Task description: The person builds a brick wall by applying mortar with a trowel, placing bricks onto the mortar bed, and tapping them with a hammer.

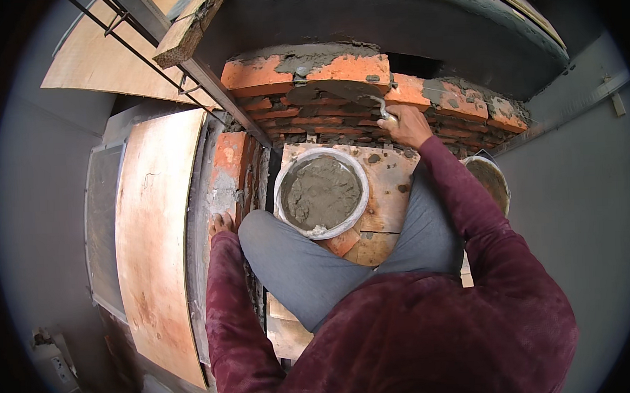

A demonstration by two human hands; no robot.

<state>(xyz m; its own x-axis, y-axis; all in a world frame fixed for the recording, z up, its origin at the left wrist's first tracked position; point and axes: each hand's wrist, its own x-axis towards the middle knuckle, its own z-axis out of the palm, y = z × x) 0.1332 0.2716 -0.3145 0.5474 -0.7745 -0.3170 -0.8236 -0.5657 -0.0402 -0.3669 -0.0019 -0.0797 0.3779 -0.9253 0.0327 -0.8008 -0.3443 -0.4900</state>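
Observation:
My right hand (405, 126) grips a trowel (356, 91) by its handle. The trowel's grey blade lies along the face of the brick wall (409, 90), just under its top course. Wet mortar (309, 56) coats the top of that course. Resting on the side brick ledge (231, 168), my left hand (221, 223) has its fingers laid out and holds nothing. Between my knees stands a round white-rimmed bucket (359, 170) full of grey mortar (322, 193).
A second bucket (488, 178) sits beyond my right knee. Stained boards (388, 172) lie beneath the mortar bucket. Steel rods (136, 50) and a wooden batten (188, 33) rise at the upper left. A plywood sheet (155, 245) lies left of the ledge.

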